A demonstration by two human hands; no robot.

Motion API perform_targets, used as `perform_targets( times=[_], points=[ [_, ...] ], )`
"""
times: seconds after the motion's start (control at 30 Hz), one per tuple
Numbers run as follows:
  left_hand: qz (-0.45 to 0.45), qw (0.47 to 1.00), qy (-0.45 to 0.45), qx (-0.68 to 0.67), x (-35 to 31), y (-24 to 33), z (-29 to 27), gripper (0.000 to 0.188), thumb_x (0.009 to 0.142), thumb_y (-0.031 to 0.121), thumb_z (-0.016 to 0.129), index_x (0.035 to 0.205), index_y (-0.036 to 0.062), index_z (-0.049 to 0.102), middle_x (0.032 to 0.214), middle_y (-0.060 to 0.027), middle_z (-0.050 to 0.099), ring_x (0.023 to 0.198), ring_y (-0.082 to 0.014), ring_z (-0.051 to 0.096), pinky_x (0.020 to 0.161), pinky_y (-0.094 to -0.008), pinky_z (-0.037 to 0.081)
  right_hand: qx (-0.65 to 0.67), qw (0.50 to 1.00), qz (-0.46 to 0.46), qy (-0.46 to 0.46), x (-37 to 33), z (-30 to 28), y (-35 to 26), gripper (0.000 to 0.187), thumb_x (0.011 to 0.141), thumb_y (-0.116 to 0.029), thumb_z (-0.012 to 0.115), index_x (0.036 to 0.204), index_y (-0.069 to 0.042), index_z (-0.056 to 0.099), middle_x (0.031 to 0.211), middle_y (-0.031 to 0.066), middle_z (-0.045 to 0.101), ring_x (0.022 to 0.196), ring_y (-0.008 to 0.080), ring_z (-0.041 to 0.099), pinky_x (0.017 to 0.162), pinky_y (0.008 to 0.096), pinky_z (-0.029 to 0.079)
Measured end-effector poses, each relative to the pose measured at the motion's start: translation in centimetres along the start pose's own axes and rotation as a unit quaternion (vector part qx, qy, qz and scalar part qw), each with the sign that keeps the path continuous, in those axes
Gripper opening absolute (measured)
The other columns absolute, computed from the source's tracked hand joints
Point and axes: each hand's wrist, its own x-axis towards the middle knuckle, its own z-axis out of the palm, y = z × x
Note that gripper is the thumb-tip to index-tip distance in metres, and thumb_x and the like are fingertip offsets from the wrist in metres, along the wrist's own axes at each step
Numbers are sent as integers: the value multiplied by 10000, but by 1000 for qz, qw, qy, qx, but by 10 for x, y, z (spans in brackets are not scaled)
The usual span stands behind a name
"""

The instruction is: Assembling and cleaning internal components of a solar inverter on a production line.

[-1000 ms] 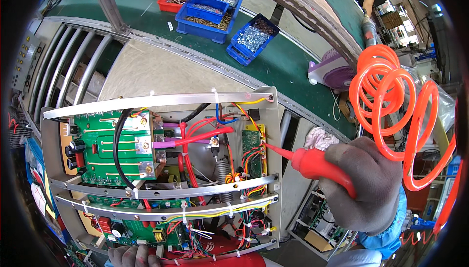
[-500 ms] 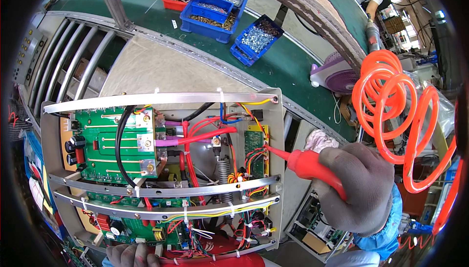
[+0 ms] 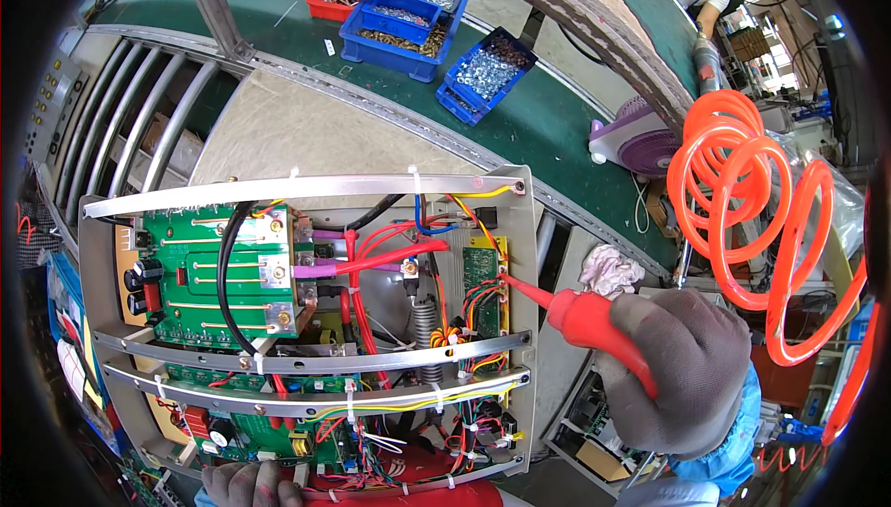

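Right hand [image 3: 682, 372], grey-gloved, is clamped around a red squeeze bottle [image 3: 594, 326] at the right of an open metal chassis [image 3: 523, 238]. The bottle is smooth, tilted, its slim tapering nozzle [image 3: 527, 290] reaching over the side wall to a small green board [image 3: 481, 266]; contact cannot be determined. The chassis carries silver crossrails [image 3: 306, 188] and coloured wires [image 3: 352, 249]. Left hand [image 3: 251, 486], fingers curled, lies at the near edge; its grip cannot be confirmed.

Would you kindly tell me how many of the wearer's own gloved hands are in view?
2: the right hand, at right, grips the red bottle; the left hand, partly cut off below, is at the metal chassis's near edge.
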Motion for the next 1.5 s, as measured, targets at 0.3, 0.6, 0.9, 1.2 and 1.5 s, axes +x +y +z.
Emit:
perform_targets(
  times=[0.3, 0.6, 0.9, 1.2, 1.5],
  points=[
    [-13, 1000, -2, -8, -1, 1, -1, 286, 977, 331, 542, 764, 143, 572, 837, -16, 685, 663, -163, 602, 599, -358, 450, 16, 999, 45, 1, 0, 0, 0, 355, 569, -40, 727, 919, -29, 666, 734, 133, 613, 580, 312, 610, 531, 389, 469],
    [-50, 999, -10, 0, 15, 2, -13, 229, 909, 313, 633, 974, 105, 700, 811, -22, 646, 654, -189, 582, 596, -362, 441, 142, 989, 34, 25, 4, 0, 15, 310, 640, -22, 719, 943, 2, 658, 754, 132, 587, 648, 287, 596, 578, 381, 464],
    [-96, 994, 48, -29, 19, 11, -13, 205, 833, 244, 701, 955, 80, 690, 760, -56, 630, 646, -234, 590, 628, -411, 472, 145, 987, 71, 16, -10, -1, 15, 308, 681, -63, 714, 972, 12, 646, 827, 134, 620, 746, 291, 633, 641, 402, 504],
    [-42, 998, 49, 9, 1, 4, 4, 204, 817, 292, 618, 862, 94, 637, 731, -52, 511, 623, -237, 472, 560, -404, 352, 199, 970, 131, 36, -18, -7, 11, 329, 692, 18, 671, 1018, 25, 622, 826, 105, 618, 731, 207, 627, 661, 339, 501],
    [-72, 997, 13, -11, 0, 6, 4, 206, 762, 247, 606, 840, 59, 633, 720, -61, 531, 591, -233, 451, 551, -403, 332, 277, 950, 121, 82, -8, 6, 15, 347, 703, 56, 653, 1046, 68, 606, 871, 135, 646, 748, 183, 633, 658, 321, 508]
  ],
)
